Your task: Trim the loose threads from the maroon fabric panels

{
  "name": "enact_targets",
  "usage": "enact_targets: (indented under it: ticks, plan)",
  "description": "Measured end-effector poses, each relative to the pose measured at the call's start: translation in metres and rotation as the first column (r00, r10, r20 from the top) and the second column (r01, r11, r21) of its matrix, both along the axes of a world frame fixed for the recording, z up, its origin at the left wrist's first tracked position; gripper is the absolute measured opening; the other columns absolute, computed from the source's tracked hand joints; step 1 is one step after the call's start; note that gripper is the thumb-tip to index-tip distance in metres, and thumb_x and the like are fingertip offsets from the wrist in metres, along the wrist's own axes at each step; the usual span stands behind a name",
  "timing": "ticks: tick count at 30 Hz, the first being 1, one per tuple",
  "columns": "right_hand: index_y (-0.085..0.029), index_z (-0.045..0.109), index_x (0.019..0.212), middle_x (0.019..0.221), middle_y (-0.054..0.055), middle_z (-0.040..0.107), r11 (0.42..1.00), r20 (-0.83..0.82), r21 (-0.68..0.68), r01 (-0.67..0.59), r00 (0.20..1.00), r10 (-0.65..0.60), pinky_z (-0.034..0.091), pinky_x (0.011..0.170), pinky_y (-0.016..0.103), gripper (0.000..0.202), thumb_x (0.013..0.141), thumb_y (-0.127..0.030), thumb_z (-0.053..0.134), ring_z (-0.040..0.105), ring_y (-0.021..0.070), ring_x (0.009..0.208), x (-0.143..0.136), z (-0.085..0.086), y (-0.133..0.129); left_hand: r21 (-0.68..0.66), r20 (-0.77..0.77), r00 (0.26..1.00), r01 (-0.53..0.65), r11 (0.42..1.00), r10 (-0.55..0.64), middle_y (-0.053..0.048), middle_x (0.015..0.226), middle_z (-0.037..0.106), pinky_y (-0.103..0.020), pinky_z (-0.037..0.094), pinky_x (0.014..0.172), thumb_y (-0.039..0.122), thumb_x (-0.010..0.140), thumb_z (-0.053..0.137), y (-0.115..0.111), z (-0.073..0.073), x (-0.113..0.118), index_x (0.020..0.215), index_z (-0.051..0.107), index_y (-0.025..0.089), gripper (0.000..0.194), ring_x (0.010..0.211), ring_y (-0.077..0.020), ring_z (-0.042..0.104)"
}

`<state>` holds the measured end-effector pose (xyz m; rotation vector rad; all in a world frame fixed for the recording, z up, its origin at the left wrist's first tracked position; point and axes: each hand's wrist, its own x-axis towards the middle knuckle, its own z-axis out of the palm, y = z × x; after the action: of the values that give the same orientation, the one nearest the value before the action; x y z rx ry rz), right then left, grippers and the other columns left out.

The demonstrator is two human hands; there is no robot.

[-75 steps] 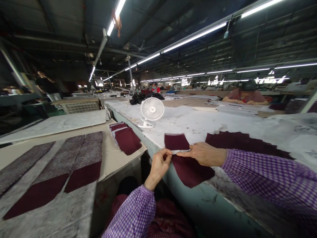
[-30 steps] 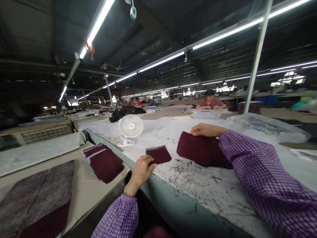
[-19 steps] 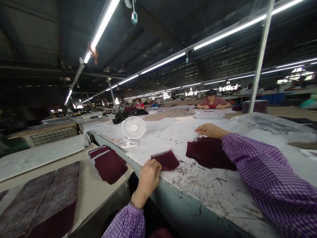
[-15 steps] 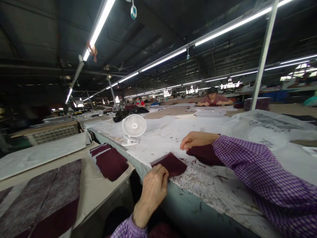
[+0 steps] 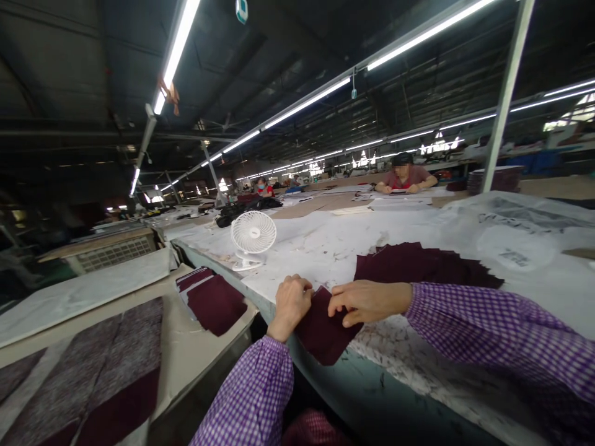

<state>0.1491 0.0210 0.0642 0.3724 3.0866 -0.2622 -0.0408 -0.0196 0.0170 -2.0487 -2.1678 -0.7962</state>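
Note:
A dark maroon fabric piece [image 5: 325, 331] lies at the table's near edge and partly overhangs it. My left hand [image 5: 292, 303] pinches its upper left corner with closed fingers. Over the right part of the same piece, my right hand [image 5: 367, 302] rests with thumb and fingers apart, palm down. Behind my right hand and forearm, a fanned row of maroon pieces [image 5: 418, 263] spreads across the white table surface [image 5: 316, 248].
A white clip fan [image 5: 253, 233] stands left of centre. On the lower left table are a stack of maroon pieces [image 5: 216, 303] and speckled panels [image 5: 116, 347]. Clear plastic [image 5: 515, 229] lies at right. A person [image 5: 404, 176] leans over the far side.
My right hand has moved left and down from the maroon pieces onto the fabric piece. My left hand has moved up to its corner, and the piece now hangs over the edge.

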Motion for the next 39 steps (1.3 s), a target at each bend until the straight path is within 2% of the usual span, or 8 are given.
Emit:
enact_targets:
  ticks: [3, 7, 12, 15, 19, 24, 32, 39]
  plan:
    - [-0.019, 0.064, 0.104, 0.092, 0.004, 0.060, 1.000, -0.016, 0.011, -0.018, 1.000, 0.018, 0.043, 0.072, 0.024, 0.027, 0.077, -0.020, 0.063, 0.058, 0.0147, 0.080, 0.000, 0.000, 0.000, 0.008, -0.081, 0.996, 0.048, 0.999, -0.047, -0.009, 0.091, 0.066, -0.038, 0.038, 0.087, 0.021, 0.079, 0.053, 0.004, 0.000, 0.007, 0.081, 0.070, 0.019, 0.017, 0.096, -0.0259, 0.054]
    - [-0.019, 0.065, 0.103, 0.093, 0.005, 0.060, 0.999, -0.025, 0.020, -0.033, 0.999, 0.034, 0.043, 0.071, 0.024, 0.026, 0.077, -0.020, 0.063, 0.058, 0.0147, 0.080, 0.000, -0.001, -0.002, -0.012, 0.172, 0.985, 0.034, 0.999, -0.031, -0.010, 0.086, 0.066, -0.038, 0.037, 0.089, 0.015, 0.074, 0.054, 0.013, -0.002, 0.009, 0.069, 0.068, 0.017, 0.015, 0.096, -0.0253, 0.055]
    - [-0.019, 0.064, 0.103, 0.092, 0.005, 0.060, 0.996, -0.018, 0.075, -0.037, 0.999, 0.039, 0.044, 0.072, 0.025, 0.026, 0.077, -0.019, 0.063, 0.057, 0.0156, 0.081, 0.001, -0.001, -0.002, -0.089, 0.417, 0.908, 0.082, 0.993, -0.038, -0.006, 0.065, 0.065, -0.025, 0.043, 0.058, 0.024, 0.078, 0.049, 0.022, -0.001, 0.001, 0.072, 0.067, 0.013, 0.022, 0.061, -0.0157, 0.058]
    - [-0.019, 0.064, 0.103, 0.091, 0.004, 0.059, 0.995, -0.034, 0.088, -0.056, 0.998, 0.059, 0.044, 0.072, 0.024, 0.026, 0.077, -0.019, 0.062, 0.057, 0.0155, 0.082, 0.001, -0.002, -0.001, -0.059, 0.483, 0.873, 0.106, 0.993, -0.065, -0.006, 0.069, 0.066, -0.023, 0.043, 0.056, 0.032, 0.086, 0.035, 0.019, 0.002, -0.004, 0.081, 0.068, 0.010, 0.039, 0.058, -0.0125, 0.056]
    - [-0.019, 0.064, 0.104, 0.090, 0.004, 0.060, 0.994, -0.036, 0.091, -0.063, 0.997, 0.067, 0.044, 0.073, 0.024, 0.028, 0.076, -0.018, 0.063, 0.057, 0.0160, 0.083, 0.001, -0.003, -0.002, -0.091, 0.407, 0.911, 0.116, 0.989, -0.069, -0.004, 0.069, 0.066, -0.024, 0.043, 0.059, 0.040, 0.080, 0.049, 0.017, 0.002, -0.008, 0.076, 0.068, 0.013, 0.033, 0.061, -0.0139, 0.057]
    - [-0.019, 0.066, 0.103, 0.092, 0.004, 0.062, 0.997, -0.017, 0.068, -0.047, 0.999, 0.048, 0.043, 0.073, 0.023, 0.027, 0.076, -0.020, 0.063, 0.058, 0.0150, 0.082, 0.000, 0.000, 0.000, -0.083, 0.218, 0.976, 0.003, 0.997, 0.015, -0.006, 0.081, 0.068, -0.028, 0.043, 0.073, 0.021, 0.070, 0.061, 0.021, -0.006, 0.002, 0.073, 0.069, 0.018, 0.009, 0.078, -0.0189, 0.059]
    - [-0.022, 0.067, 0.101, 0.093, 0.005, 0.063, 0.958, -0.225, 0.186, 0.220, 0.958, -0.176, 0.039, 0.068, 0.025, 0.025, 0.088, -0.029, 0.047, 0.059, 0.0174, 0.081, 0.005, -0.021, 0.035, -0.020, 0.220, 0.975, 0.044, 0.999, -0.039, -0.004, 0.079, 0.069, -0.028, 0.044, 0.075, 0.016, 0.080, 0.050, 0.020, -0.011, 0.015, 0.082, 0.066, 0.019, 0.017, 0.078, -0.0177, 0.061]
    - [-0.023, 0.064, 0.102, 0.093, 0.004, 0.059, 0.929, -0.272, 0.260, 0.261, 0.943, -0.189, 0.037, 0.062, 0.025, 0.026, 0.090, -0.034, 0.044, 0.057, 0.0164, 0.078, 0.004, -0.043, 0.035, 0.042, 0.304, 0.947, 0.101, 0.994, -0.109, -0.005, 0.087, 0.072, -0.029, 0.046, 0.082, 0.013, 0.080, 0.055, 0.022, -0.016, 0.010, 0.081, 0.071, 0.018, 0.017, 0.085, -0.0185, 0.064]
